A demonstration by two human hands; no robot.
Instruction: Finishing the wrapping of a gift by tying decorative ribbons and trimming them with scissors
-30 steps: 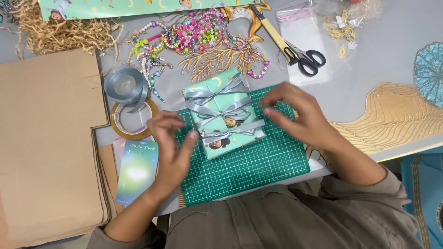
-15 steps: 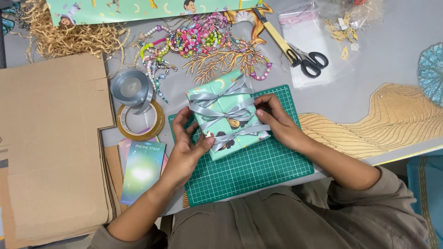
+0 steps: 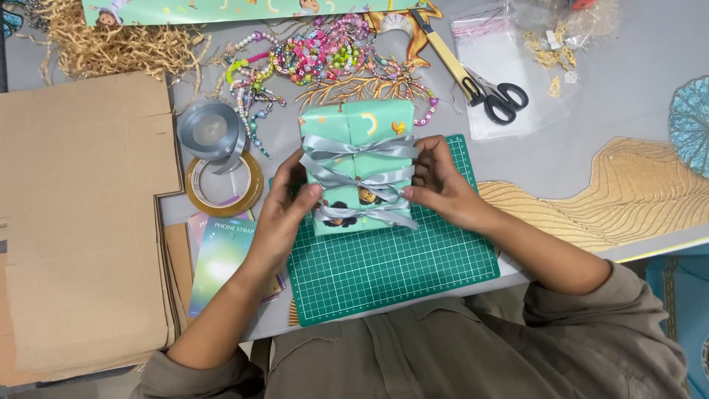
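Note:
A small box wrapped in mint-green patterned paper [image 3: 360, 125] is tied with silver-grey ribbon [image 3: 362, 177] in a bow. It rests on the top edge of a green cutting mat [image 3: 391, 262]. My left hand [image 3: 284, 210] grips the box's left side, thumb on top by the bow. My right hand [image 3: 439, 188] grips its right side, fingers on the ribbon ends. The box now sits square to me.
Flat cardboard [image 3: 81, 222] lies at the left, with a ribbon spool [image 3: 210, 131], a tape roll [image 3: 224, 185] and printed cards [image 3: 221, 258] beside it. Bead strands [image 3: 317, 59], paper shred [image 3: 111, 44], scissors [image 3: 495, 96] and clear bags [image 3: 517, 81] lie behind.
Both hands closed onto the sides of the wrapped box and turned it from tilted to square, shifting it slightly away from me.

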